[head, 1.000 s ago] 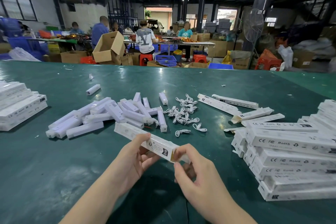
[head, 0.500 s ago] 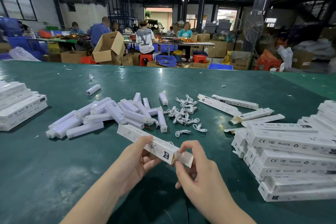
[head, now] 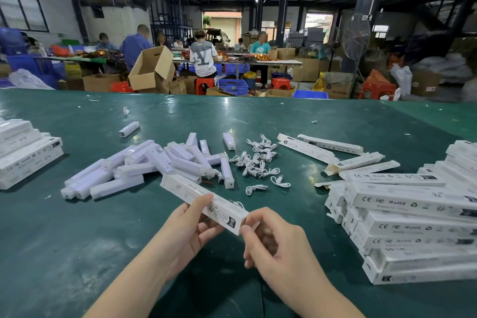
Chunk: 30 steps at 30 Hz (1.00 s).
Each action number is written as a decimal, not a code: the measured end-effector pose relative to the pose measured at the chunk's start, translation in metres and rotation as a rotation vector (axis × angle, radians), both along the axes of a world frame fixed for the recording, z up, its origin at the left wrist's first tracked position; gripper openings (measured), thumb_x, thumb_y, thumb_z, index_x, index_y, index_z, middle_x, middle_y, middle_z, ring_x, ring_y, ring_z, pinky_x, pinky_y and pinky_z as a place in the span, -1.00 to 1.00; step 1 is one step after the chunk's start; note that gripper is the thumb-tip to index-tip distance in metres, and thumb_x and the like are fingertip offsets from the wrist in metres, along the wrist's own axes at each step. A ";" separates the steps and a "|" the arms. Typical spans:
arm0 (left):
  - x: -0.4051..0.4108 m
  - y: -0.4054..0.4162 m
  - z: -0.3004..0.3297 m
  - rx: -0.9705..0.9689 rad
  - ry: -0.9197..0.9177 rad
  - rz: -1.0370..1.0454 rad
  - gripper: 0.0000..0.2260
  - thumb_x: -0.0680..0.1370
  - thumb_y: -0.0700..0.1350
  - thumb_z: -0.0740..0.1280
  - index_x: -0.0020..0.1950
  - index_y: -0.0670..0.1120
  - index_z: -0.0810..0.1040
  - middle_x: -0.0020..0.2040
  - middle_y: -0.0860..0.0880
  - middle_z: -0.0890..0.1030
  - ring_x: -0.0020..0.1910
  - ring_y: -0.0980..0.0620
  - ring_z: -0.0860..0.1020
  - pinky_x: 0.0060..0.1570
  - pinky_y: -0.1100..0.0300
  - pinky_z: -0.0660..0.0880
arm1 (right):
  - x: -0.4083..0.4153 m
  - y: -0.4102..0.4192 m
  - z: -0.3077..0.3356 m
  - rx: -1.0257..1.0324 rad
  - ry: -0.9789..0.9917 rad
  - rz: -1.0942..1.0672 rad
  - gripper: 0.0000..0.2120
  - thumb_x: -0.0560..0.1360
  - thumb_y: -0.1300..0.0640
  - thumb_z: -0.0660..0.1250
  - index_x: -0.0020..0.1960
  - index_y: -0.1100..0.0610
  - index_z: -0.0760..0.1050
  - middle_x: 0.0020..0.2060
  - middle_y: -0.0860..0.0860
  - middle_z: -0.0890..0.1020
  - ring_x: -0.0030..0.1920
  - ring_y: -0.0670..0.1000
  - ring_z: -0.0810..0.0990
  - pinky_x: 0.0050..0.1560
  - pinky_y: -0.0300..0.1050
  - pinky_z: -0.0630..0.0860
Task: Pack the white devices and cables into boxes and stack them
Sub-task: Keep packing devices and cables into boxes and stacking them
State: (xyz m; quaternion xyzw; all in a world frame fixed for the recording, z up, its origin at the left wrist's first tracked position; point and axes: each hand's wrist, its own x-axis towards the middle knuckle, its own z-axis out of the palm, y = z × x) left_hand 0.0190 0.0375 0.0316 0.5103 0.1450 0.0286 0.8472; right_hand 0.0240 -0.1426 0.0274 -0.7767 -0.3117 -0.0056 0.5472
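My left hand [head: 191, 230] grips a long white box [head: 204, 201] near its right end, holding it slanted above the green table [head: 77, 253]. At that end my right hand [head: 273, 248] has its curled fingers pinching the box's flap, which is mostly hidden behind them. Beyond the box lies a loose pile of white devices [head: 144, 165]. A cluster of small white cables [head: 258, 160] lies to the right of that pile.
A stack of white boxes [head: 418, 224] fills the right side, with several flat boxes [head: 327, 148] behind it. Another box stack [head: 23, 155] stands at the left edge. One stray device [head: 129, 129] lies farther back. People work at tables in the background.
The box has shifted slightly right and toward me in my left hand. My right fingers have moved from the open flap to curl over the box's end.
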 end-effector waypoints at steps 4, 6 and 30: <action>-0.001 0.002 -0.001 -0.015 -0.017 -0.032 -0.79 0.60 -0.10 0.26 0.08 -0.24 0.52 -0.12 -0.19 0.70 -0.20 0.00 0.69 -0.28 0.25 0.59 | 0.000 0.001 0.001 0.052 0.068 0.074 -0.94 0.57 0.01 0.21 -0.07 -0.13 0.40 -0.33 0.03 0.65 -0.39 0.02 0.63 -0.24 -0.04 0.60; -0.001 0.001 -0.001 -0.017 -0.019 -0.047 -0.79 0.59 -0.10 0.26 0.07 -0.24 0.53 -0.10 -0.20 0.70 -0.19 -0.01 0.69 -0.28 0.25 0.60 | 0.000 0.001 0.001 0.072 0.095 0.077 -0.90 0.60 0.09 0.24 -0.06 -0.09 0.38 -0.35 0.03 0.65 -0.39 0.04 0.64 -0.25 -0.04 0.60; -0.008 -0.005 0.010 -0.080 0.006 -0.066 -0.72 0.59 -0.10 0.24 0.21 -0.23 0.54 -0.08 -0.17 0.68 -0.16 -0.03 0.67 -0.20 0.19 0.64 | 0.010 -0.006 0.013 0.320 0.702 0.368 -0.52 0.37 0.05 0.51 0.27 -0.04 0.53 -0.30 0.18 0.65 -0.36 0.12 0.64 -0.29 -0.15 0.55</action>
